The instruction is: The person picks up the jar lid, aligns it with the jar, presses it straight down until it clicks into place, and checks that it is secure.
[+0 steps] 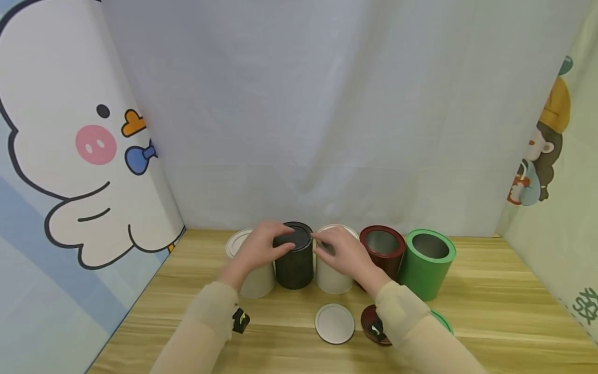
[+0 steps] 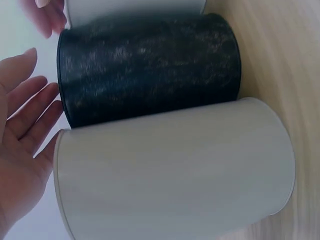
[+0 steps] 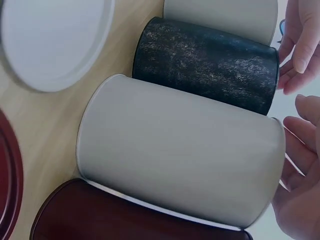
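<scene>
My left hand [image 1: 263,246] reaches over the lidded white can [image 1: 256,283], its relaxed fingers and thumb at the top of the black can [image 1: 294,272]. A black lid [image 1: 299,239] covers that can. From the other side, my right hand [image 1: 345,252] hovers over the second white can [image 1: 334,280], fingertips close to the black can's rim. In the left wrist view, the fingers of the left hand [image 2: 30,115] are spread beside the black can's top end. Thumb and fingers of the right hand [image 3: 302,160] stand apart in the right wrist view, with nothing between them.
To the right stand an open dark red can [image 1: 384,244] and an open green can [image 1: 425,275]. In front lie a white lid [image 1: 334,323], a dark red lid [image 1: 369,316] and a green lid [image 1: 441,319], partly hidden by my right arm. A grey curtain [image 1: 327,130] hangs behind the table.
</scene>
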Available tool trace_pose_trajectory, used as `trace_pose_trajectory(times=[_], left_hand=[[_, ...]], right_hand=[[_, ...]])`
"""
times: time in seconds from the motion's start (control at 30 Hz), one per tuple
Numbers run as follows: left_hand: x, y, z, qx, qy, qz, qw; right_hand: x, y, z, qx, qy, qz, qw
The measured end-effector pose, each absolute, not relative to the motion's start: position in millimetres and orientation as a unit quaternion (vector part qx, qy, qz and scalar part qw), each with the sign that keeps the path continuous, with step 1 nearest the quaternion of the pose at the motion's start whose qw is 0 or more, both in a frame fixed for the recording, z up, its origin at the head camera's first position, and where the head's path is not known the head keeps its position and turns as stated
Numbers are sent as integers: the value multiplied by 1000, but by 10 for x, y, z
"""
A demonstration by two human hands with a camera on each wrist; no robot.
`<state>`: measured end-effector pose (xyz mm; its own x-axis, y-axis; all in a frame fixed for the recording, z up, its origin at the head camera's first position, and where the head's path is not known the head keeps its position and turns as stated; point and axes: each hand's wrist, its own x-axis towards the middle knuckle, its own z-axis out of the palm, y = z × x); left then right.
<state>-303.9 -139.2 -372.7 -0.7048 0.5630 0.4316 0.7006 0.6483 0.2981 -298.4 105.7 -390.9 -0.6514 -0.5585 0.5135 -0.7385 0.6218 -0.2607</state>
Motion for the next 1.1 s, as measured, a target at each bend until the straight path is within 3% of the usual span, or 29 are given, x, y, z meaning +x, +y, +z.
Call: trace_pose_trajectory(times=[0.7, 1.1], left_hand=[[-2562, -1242, -3875, -374, -882, -222, 184], [-2373, -1149, -4055, -421, -850, -228, 218]], right_hand=[[-2570, 1442, -4030, 374, -866, 253, 214], [-2396, 1594, -4144, 391, -844, 264, 255]])
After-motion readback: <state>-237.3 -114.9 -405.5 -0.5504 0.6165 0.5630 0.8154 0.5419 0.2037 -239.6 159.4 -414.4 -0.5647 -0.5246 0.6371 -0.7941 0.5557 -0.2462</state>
